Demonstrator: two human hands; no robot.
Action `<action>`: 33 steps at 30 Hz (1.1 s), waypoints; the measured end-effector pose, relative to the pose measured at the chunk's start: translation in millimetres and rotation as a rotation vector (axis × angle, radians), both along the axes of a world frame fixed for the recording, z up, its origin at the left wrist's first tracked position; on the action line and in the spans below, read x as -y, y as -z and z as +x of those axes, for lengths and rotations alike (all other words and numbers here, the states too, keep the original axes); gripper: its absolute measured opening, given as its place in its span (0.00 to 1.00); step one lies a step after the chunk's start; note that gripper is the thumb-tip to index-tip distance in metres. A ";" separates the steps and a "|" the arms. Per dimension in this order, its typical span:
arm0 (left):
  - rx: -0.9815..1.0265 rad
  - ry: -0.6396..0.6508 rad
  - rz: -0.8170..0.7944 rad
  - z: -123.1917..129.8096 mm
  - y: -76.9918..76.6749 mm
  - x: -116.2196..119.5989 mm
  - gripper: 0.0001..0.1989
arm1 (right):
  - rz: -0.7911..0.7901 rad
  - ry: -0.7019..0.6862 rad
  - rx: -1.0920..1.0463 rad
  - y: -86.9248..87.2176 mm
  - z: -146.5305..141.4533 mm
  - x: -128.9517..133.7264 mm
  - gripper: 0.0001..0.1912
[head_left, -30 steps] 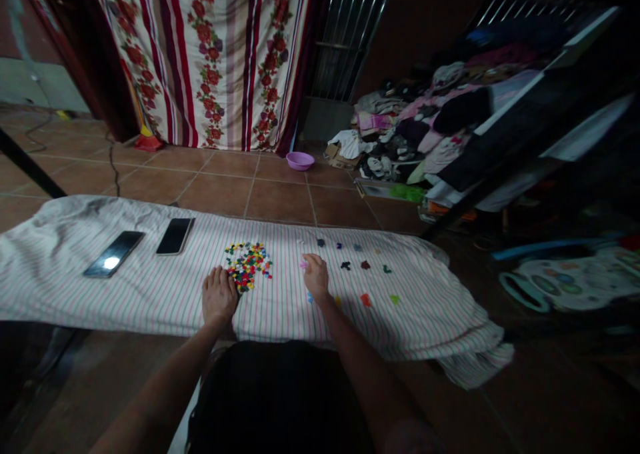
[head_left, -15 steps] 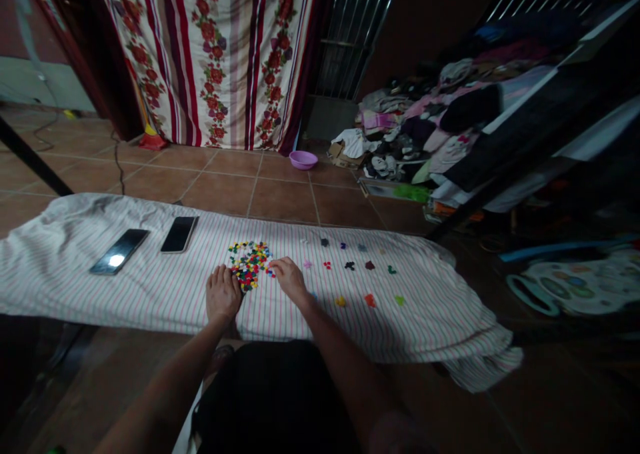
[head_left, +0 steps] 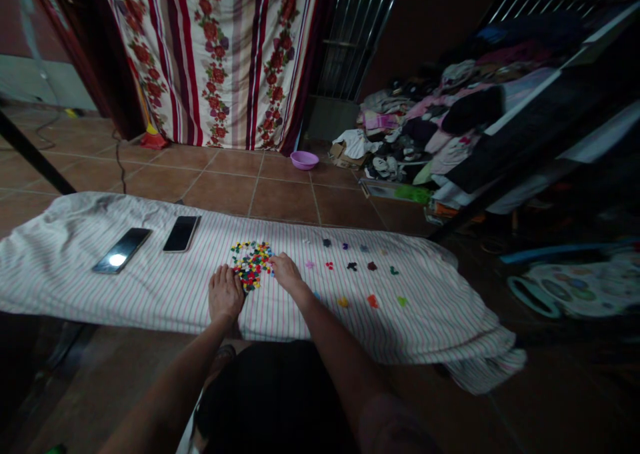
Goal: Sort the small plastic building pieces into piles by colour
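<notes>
A heap of small multicoloured pieces (head_left: 253, 261) lies on the striped cloth (head_left: 165, 294), too small to name more closely. My left hand (head_left: 226, 293) rests flat on the cloth at the heap's near left edge, fingers stretched out. At the heap's right edge my right hand (head_left: 287, 271) has its fingers pinched together; whether a piece is between them is hidden. Small groups sorted by colour sit in rows to the right, among them a pink group (head_left: 310, 265), a yellow group (head_left: 343, 302), an orange group (head_left: 373, 301) and a lime green group (head_left: 402, 301).
Two phones, one with a glare spot (head_left: 123, 251) and one dark (head_left: 181, 233), lie on the cloth at left. Beyond are a purple basin (head_left: 304, 160) on the tiled floor, a floral curtain (head_left: 215, 61) and a pile of clothes (head_left: 420, 121).
My right hand stays at the heap's right edge, its fingers shifted slightly over the pieces there. My left hand keeps its place. The whole view has moved very slightly.
</notes>
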State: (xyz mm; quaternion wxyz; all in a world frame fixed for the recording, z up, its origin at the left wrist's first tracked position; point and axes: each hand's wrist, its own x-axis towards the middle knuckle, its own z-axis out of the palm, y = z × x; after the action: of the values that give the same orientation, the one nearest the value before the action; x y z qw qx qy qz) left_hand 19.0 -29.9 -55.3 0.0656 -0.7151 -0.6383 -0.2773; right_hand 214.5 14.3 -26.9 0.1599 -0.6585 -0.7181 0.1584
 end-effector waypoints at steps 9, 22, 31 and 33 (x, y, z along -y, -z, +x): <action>0.040 0.009 -0.022 -0.4 -1.7 0.9 0.23 | 0.143 0.001 -0.119 9.2 1.3 7.2 0.09; 0.048 0.002 -0.011 -1.4 -0.1 -0.5 0.22 | 0.228 0.250 -0.303 14.2 27.6 26.8 0.10; 0.045 0.002 -0.044 -0.2 -4.8 2.0 0.22 | 0.336 0.355 -0.180 9.2 75.6 38.5 0.14; 0.035 -0.001 -0.039 -0.3 -4.4 1.9 0.22 | 0.335 0.387 -0.157 10.1 84.0 39.4 0.15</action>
State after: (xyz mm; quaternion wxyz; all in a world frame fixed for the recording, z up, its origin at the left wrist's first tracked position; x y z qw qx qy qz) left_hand 18.8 -31.7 -50.9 0.0406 -0.7109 -0.6450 -0.2774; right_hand 298.4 -25.1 -37.0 0.3491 -0.7338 -0.5803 0.0545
